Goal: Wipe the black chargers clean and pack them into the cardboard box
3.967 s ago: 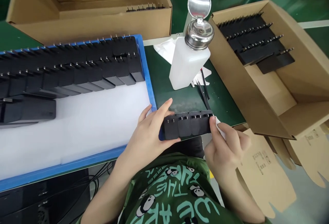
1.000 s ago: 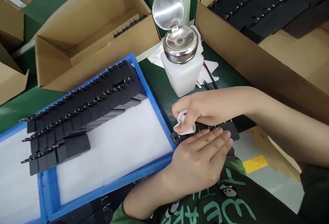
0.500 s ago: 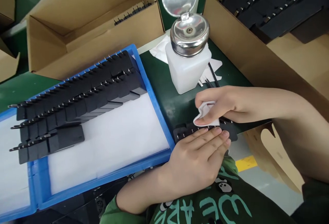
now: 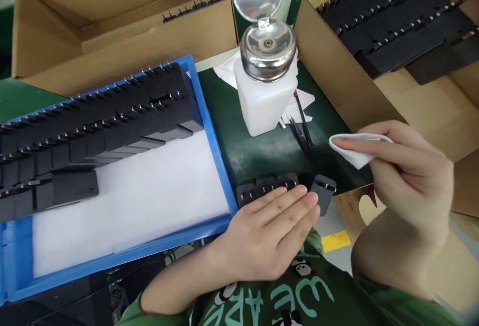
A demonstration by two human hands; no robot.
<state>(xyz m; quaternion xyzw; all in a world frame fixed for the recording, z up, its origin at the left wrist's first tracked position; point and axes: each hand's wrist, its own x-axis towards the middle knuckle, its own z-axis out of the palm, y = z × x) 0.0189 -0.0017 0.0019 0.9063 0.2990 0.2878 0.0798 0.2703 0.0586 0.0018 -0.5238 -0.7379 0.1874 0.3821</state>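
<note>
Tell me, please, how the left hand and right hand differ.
The left hand lies flat, palm down, over black plug adapters, while the right hand holds a folded white cloth. The left hand is nearer the blue tray than the right hand. Both are bare.

On the green shirt (image 4: 339, 283), on the wearer's side of the left hand (image 4: 267, 231), pale green lettering (image 4: 320, 288) is reading "WE" and, less clearly, "ARE".

Dark green shirt (image 4: 337, 281) with teal lettering (image 4: 255, 306) and panda prints (image 4: 301, 267) (sleeves (image 4: 149, 316) green too)
</note>
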